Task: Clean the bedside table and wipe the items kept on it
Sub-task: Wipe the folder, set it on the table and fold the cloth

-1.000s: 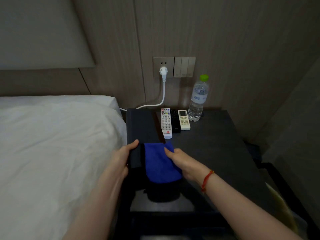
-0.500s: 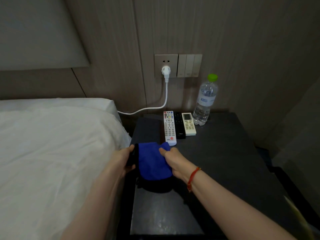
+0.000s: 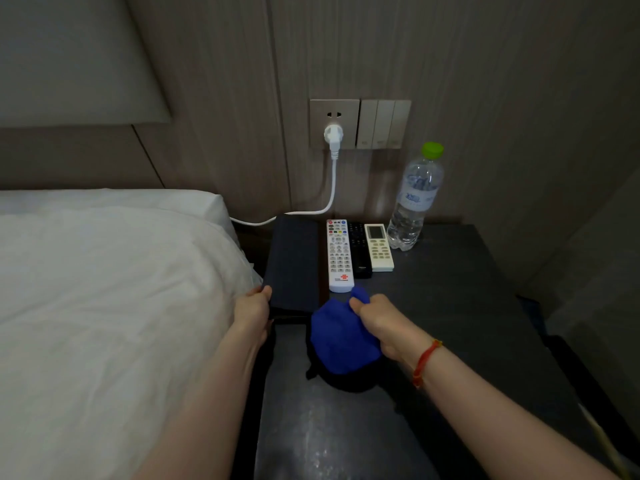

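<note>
My right hand [image 3: 379, 320] grips a bunched blue cloth [image 3: 341, 341] just above the dark bedside table [image 3: 467, 306], near its middle. My left hand [image 3: 252, 311] holds the near left corner of a flat dark folder [image 3: 294, 265] lying along the table's left side. Beside the folder lie three remotes: a long white one [image 3: 338, 254], a black one [image 3: 359, 251] and a short white one [image 3: 378, 247]. A clear water bottle [image 3: 414, 202] with a green cap stands upright at the back.
A bed with white bedding [image 3: 104, 289] borders the table on the left. A white plug and cable [image 3: 333, 168] run from the wall socket down behind the table. Light switches [image 3: 384, 124] sit beside the socket. The wall rises close behind.
The blue cloth has come off the folder and moved right with my right hand. My left hand stays on the folder's near corner. The camera has shifted left and closer.
</note>
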### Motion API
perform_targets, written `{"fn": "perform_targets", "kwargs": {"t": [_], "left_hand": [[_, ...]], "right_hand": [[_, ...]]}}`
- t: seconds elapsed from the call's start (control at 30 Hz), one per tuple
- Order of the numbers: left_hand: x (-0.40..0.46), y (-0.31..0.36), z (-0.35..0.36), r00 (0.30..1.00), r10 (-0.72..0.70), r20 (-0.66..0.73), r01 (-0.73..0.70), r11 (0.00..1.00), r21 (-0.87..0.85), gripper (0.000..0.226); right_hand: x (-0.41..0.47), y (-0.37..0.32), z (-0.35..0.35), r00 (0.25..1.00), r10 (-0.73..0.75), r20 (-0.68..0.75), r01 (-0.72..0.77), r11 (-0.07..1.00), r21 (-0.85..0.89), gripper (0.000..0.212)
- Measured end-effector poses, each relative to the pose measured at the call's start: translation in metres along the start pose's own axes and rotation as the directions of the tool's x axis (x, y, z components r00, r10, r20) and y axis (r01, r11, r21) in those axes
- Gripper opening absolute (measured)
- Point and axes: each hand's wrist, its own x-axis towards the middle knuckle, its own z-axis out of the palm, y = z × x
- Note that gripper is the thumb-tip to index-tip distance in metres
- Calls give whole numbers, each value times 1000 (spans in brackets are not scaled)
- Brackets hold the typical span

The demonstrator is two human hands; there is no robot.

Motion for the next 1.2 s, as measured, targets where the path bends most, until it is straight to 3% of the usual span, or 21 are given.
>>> {"fn": "perform_targets", "kwargs": {"t": [0.17, 0.4, 0.47, 0.53, 0.6, 0.63, 0.7, 0.77, 0.8, 0.93, 1.0, 1.07, 1.13, 1.2], "left_hand": [[13, -10, 3, 1000, 7, -1, -7, 999, 51, 35], [21, -18, 5, 999, 37, 33, -42, 984, 171, 37], [13, -21, 5, 989, 151, -1, -140, 923, 357, 39], [-2, -24, 6, 933, 360, -26, -296, 805, 515, 40], [-25, -29, 11, 881, 473, 3, -415, 769, 485, 42], [-38, -30, 15, 909, 418, 14, -388, 830, 400, 40], [-67, -30, 25, 982, 102, 156, -118, 988, 96, 29], [-88, -30, 30, 918, -139, 372, 184, 979, -88, 29], [-94, -32, 30, 881, -180, 437, 255, 959, -119, 31], [-108, -43, 31, 802, -213, 558, 339, 932, -130, 46], [-117, -50, 34, 775, -263, 575, 377, 922, -86, 44], [-127, -59, 36, 766, -299, 569, 401, 914, -60, 33], [-138, -70, 39, 772, -292, 565, 395, 916, -66, 24], [-146, -82, 42, 787, -256, 561, 362, 928, -84, 24]], "right_hand": [[-4, -8, -18, 1000, -21, 18, 19, 994, 108, 35], [-10, -4, -29, 994, -106, 39, 97, 976, 197, 17], [-12, -2, -32, 992, -112, 52, 97, 967, 238, 17], [-16, 0, -36, 989, -118, 86, 90, 957, 276, 18], [-21, 3, -43, 982, -139, 125, 89, 935, 343, 17], [-23, 5, -46, 979, -151, 141, 87, 920, 383, 17], [-27, 11, -52, 970, -175, 171, 83, 892, 444, 18], [-32, 18, -54, 962, -196, 191, 88, 882, 463, 19], [-34, 23, -55, 960, -202, 195, 93, 884, 459, 20], [-45, 39, -61, 963, -203, 177, 122, 914, 387, 22], [-52, 46, -63, 969, -213, 124, 178, 952, 251, 23], [-56, 56, -65, 967, -256, -2, 256, 966, -44, 24], [-61, 71, -65, 927, -325, -186, 257, 914, -315, 43], [-75, 88, -63, 830, -434, -351, 293, 873, -389, 47]]}}
